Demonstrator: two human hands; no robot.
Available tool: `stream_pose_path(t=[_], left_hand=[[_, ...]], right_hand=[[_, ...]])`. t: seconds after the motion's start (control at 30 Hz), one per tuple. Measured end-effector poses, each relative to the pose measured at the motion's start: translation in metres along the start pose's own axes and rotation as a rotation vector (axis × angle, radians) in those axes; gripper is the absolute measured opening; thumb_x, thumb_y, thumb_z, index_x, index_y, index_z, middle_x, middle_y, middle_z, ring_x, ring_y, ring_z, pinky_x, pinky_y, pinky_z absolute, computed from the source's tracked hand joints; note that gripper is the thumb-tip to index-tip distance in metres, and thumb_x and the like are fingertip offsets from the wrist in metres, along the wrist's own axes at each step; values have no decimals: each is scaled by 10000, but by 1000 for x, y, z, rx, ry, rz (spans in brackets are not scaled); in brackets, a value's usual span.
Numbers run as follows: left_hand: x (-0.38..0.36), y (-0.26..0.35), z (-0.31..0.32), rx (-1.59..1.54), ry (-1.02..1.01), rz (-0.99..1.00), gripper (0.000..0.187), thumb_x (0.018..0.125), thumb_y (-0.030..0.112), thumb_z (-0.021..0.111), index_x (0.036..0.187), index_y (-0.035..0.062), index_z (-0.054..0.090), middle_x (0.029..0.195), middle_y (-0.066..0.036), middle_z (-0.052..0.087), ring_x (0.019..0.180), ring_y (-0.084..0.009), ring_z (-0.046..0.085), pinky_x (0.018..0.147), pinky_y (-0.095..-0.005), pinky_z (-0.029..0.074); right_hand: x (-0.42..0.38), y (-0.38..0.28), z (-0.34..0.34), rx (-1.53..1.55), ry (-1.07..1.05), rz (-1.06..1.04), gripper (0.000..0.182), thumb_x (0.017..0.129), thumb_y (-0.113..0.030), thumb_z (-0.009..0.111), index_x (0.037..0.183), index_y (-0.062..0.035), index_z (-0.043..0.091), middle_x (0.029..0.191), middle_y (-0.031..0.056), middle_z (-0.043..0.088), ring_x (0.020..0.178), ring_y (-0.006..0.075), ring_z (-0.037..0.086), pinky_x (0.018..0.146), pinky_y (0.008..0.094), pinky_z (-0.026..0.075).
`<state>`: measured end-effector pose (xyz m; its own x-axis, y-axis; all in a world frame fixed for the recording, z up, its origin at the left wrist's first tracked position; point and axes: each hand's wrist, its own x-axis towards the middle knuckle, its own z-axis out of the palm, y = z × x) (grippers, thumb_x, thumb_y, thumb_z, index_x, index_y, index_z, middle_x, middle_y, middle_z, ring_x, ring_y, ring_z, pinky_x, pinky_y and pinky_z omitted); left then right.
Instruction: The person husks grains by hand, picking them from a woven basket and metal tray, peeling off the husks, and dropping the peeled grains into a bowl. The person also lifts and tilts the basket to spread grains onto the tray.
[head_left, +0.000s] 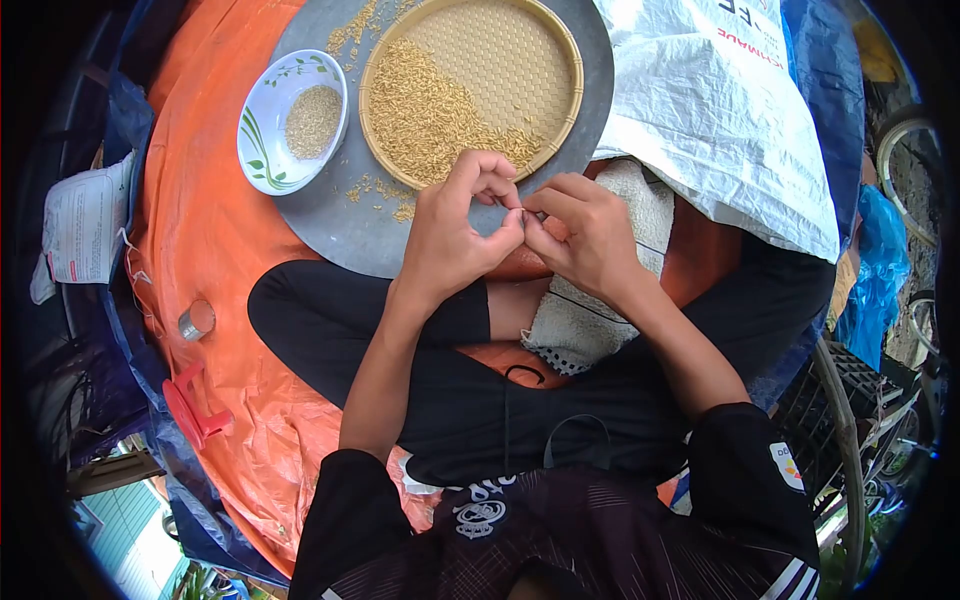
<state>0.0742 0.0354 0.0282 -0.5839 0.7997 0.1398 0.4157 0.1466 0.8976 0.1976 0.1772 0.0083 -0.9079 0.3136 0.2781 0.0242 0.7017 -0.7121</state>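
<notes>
My left hand [455, 235] and my right hand [588, 232] meet just below a round woven tray [490, 50]. Thumb and fingers of each are pinched together at the same spot, on something too small to make out. Unhusked grain [425, 115] covers the left and lower part of the woven tray. To its left, a white bowl [262, 145] with green leaf patterns holds paler grains [313, 122]. Both vessels rest on a large grey round tray [330, 215], where loose grains are scattered.
An orange tarp [270, 440] lies beneath my crossed legs. A white sack [710, 120] is at the upper right, a patterned cloth [590, 310] under my right forearm. At the left are a small tin [197, 320] and a red plastic object [193, 408].
</notes>
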Motion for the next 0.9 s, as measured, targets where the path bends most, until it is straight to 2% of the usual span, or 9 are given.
stream_pose_path(t=[0.1, 0.37, 0.6, 0.7, 0.9], left_hand=[[-1, -2, 0, -10, -15, -17, 393, 779, -32, 741, 1129, 36, 576, 862, -58, 723, 809, -143, 684, 781, -304, 537], [-2, -5, -12, 99, -67, 121, 370, 776, -30, 731, 1121, 52, 624, 940, -72, 686, 873, -201, 701, 790, -337, 571], [-2, -5, -11, 119, -102, 190, 322, 726, -47, 711, 1013, 51, 601, 877, -85, 652, 816, -257, 680, 732, -379, 542], [-2, -9, -11, 146, -120, 209, 295, 741, -39, 718, 985, 70, 592, 888, -27, 652, 799, -190, 660, 682, -316, 504], [-3, -8, -11, 139, -135, 194, 276, 728, -31, 711, 959, 64, 592, 873, -30, 647, 790, -192, 652, 683, -315, 500]], right_hand=[[2, -1, -3, 27, -31, 16, 119, 820, -176, 741, 855, -63, 732, 813, 90, 660, 734, 298, 662, 651, 424, 525], [5, 0, -7, 373, -147, 208, 181, 841, -148, 694, 916, 7, 752, 864, 148, 721, 745, 330, 694, 678, 402, 547], [7, -2, -10, 353, -214, 186, 162, 839, -134, 683, 910, -7, 755, 842, 147, 714, 743, 337, 690, 687, 414, 539], [8, -2, -12, 311, -242, 147, 147, 832, -128, 683, 896, -16, 753, 831, 142, 708, 746, 347, 687, 692, 429, 535], [7, -3, -12, 306, -251, 148, 142, 831, -134, 681, 891, -26, 752, 837, 142, 704, 745, 350, 684, 686, 437, 529]])
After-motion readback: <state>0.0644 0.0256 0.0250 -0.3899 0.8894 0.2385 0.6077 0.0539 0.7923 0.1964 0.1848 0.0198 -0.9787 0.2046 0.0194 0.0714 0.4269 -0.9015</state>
